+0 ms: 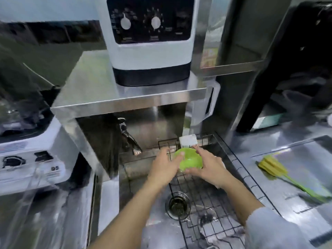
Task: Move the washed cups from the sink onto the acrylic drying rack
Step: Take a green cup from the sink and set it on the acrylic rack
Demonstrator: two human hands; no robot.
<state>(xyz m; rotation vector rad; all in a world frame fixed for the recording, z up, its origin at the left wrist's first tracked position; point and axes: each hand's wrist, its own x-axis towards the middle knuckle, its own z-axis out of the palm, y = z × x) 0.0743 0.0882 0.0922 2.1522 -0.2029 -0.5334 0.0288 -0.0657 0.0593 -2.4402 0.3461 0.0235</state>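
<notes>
Together, hands (186, 167) cup glossy round green bowl (190, 159) over wire grid (206, 196).

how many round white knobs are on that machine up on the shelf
2. Both sit on the dark panel of the white machine: the left knob and the right knob, side by side. The image is blurry, so smaller controls may be missed.

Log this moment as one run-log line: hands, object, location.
left hand: on green cup | right hand: on green cup | green cup: held over sink wire rack | drying rack: not identifiable
</notes>
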